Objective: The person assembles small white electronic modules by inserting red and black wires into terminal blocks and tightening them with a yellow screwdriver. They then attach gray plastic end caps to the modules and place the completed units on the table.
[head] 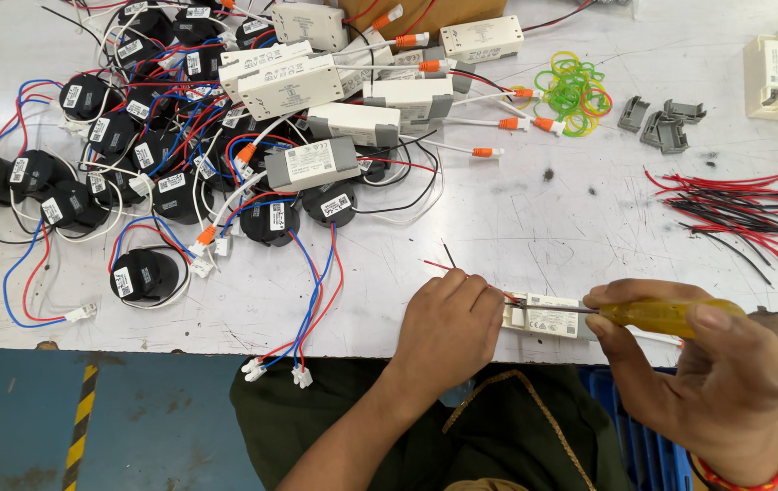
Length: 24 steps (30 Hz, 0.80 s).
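Observation:
My right hand (712,373) grips a screwdriver with a yellow handle (666,315); its metal shaft points left into the end of a small white driver box (548,315) lying near the table's front edge. My left hand (448,327) is closed over the left end of that box and pins it to the table. A red wire and a black wire (443,264) stick out from under the left hand toward the back. A red braided band sits on my right wrist.
A heap of black round lamp units (148,273) with red, blue and white wires fills the left. White and grey driver boxes (312,162) lie behind. Rubber bands (573,91), grey clips (657,123) and cut red and black wires (739,214) are on the right. A blue crate (643,445) stands below the table edge.

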{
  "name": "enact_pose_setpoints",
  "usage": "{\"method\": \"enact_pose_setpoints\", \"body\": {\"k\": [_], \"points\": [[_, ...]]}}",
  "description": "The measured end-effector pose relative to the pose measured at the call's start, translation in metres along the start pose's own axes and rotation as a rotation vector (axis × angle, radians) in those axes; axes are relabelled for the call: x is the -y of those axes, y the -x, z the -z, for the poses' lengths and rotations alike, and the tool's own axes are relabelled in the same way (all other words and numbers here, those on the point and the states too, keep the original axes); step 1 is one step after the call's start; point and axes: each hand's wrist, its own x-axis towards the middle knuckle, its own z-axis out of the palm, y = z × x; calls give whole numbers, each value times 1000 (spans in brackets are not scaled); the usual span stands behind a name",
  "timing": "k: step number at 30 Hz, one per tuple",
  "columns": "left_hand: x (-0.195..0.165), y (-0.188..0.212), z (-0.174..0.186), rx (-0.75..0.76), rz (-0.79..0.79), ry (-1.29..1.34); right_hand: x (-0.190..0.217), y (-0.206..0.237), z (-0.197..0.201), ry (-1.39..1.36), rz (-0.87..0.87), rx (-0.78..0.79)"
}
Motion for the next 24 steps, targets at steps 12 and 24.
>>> {"method": "enact_pose_setpoints", "body": {"k": [12, 24], "points": [[2, -2, 2, -38, -29, -10, -20, 14, 6, 45, -29, -36], [15, 8, -28, 53, 605, -105, -37, 38, -44, 237, -286, 324]]}}
